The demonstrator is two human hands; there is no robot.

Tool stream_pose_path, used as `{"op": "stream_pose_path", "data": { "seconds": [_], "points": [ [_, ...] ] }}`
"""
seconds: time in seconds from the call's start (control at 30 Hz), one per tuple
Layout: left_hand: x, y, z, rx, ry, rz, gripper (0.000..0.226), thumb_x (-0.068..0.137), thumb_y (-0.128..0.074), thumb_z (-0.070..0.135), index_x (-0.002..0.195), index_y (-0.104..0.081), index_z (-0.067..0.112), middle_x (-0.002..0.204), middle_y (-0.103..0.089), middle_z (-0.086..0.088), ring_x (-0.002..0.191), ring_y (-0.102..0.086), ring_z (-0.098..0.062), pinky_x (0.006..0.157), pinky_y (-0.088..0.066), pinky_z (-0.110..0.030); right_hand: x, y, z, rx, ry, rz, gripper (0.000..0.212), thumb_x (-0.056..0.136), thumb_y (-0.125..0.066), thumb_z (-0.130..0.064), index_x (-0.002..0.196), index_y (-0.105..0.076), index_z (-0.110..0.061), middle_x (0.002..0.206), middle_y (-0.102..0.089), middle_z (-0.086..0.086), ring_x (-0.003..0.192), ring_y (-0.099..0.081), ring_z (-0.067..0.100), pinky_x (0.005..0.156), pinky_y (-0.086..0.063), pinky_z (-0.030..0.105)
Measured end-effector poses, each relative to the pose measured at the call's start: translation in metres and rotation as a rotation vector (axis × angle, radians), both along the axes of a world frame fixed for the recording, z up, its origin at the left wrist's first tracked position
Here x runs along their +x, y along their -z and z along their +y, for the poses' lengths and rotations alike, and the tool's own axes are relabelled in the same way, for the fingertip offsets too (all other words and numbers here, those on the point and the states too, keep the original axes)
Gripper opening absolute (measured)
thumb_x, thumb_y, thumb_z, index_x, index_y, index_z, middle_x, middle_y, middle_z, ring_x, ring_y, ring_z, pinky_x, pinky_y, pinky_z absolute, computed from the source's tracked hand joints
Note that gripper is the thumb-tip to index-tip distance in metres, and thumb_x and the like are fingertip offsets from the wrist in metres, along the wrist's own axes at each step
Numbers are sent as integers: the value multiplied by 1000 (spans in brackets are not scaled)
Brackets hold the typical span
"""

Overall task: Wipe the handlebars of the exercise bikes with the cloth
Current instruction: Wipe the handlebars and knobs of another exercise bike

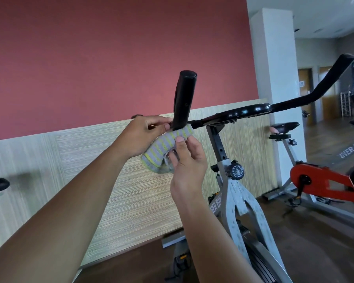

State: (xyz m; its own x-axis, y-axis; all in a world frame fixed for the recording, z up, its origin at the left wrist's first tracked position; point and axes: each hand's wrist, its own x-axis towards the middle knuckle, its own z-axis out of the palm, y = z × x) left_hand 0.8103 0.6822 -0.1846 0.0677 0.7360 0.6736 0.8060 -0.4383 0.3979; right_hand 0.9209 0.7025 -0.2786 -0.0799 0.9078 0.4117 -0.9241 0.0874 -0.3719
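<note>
While the left hand [145, 135] and right hand [187, 162] pinch the grey, yellow-striped cloth [161, 148] looped round the near bend of the black padded handlebar [182, 99], wiping seems barely begun; its far horn [325, 82] and the red exercise bike [323, 180] await.

The cloth [161, 148] wraps the handlebar [184, 94] base; left hand [143, 135] just left of the handlebar, right hand [190, 162] below, second bike [319, 180] right, wall [110, 58] behind
</note>
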Motion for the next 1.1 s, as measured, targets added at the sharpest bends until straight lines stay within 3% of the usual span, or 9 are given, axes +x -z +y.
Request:
{"op": "stream_pose_path", "data": {
  "seconds": [0.13, 0.2, 0.3, 0.37, 0.5, 0.57, 0.77, 1.0, 1.1],
  "points": [
    [3, 2, -2, 13, -4, -11, 25, 99, -61, 31, 121, -72, 23, 103, -72, 20, 107, -65, 1, 102, -47, -29, 15, -5, -5, 83, 141, -42, 25, 91, -71, -10, 115, -70, -14, 77, -68, -12, 78, -64, 8, 82, -56, 27],
    [4, 2, -4, 25, -13, -14, 27, 98, -62, 32, 122, -72, 24, 112, -72, 18, 113, -64, 0, 108, -46, -36, 21, -11, -8, 122, 198, -66, 27, 89, -74, -11, 114, -70, -17, 83, -72, 0, 82, -67, 14, 83, -55, 29],
    [6, 3, -5, 33, -45, 2, 27, 99, -61, 34, 122, -72, 27, 118, -71, 18, 116, -62, 0, 109, -45, -40, 29, -22, -5, 143, 341, -116, 27, 87, -77, -14, 114, -71, -14, 99, -74, 14, 94, -71, 23, 89, -58, 43],
    [6, 4, -6, 41, -76, 19, 26, 98, -62, 34, 122, -71, 30, 117, -71, 19, 115, -62, 1, 107, -46, -40, 33, -28, 0, 168, 421, -155, 28, 86, -78, -17, 113, -72, -15, 109, -72, 15, 103, -70, 29, 90, -57, 52],
    [18, 9, -18, 177, 23, -119, 23, 99, -62, 25, 119, -72, 24, 107, -75, 10, 103, -68, -4, 95, -52, -29, 39, -24, 6, 227, 473, -241, 28, 87, -78, -18, 114, -71, -19, 111, -72, 12, 104, -70, 27, 93, -54, 54],
    [28, 14, -24, 206, 101, -196, 25, 98, -62, 23, 121, -70, 17, 108, -76, 7, 102, -70, -5, 94, -53, -26, 43, -23, 5, 259, 487, -278, 28, 87, -77, -17, 115, -71, -18, 111, -73, 9, 105, -70, 24, 93, -55, 53],
    [36, 19, -23, 217, 114, -325, 19, 96, -65, 25, 110, -75, 17, 101, -76, 3, 100, -71, -14, 100, -53, -48, 69, -54, 1, 349, 565, -259, 23, 88, -77, -15, 108, -72, -23, 107, -75, 11, 102, -72, 23, 85, -60, 41],
    [45, 16, -29, 203, 61, -281, 20, 95, -67, 30, 110, -72, 18, 91, -75, 1, 83, -70, 1, 85, -52, -28, 64, -41, -1, 351, 605, -359, 23, 87, -76, -14, 109, -70, -18, 103, -74, -3, 97, -71, 17, 78, -59, 33],
    [44, 13, -31, 181, -7, -225, 19, 94, -66, 41, 106, -70, 28, 87, -71, 6, 80, -65, 1, 86, -52, -34, 69, -51, -9, 361, 624, -347, 20, 86, -77, -12, 98, -68, -26, 93, -73, -16, 86, -70, 5, 73, -57, 22]
  ]
}}
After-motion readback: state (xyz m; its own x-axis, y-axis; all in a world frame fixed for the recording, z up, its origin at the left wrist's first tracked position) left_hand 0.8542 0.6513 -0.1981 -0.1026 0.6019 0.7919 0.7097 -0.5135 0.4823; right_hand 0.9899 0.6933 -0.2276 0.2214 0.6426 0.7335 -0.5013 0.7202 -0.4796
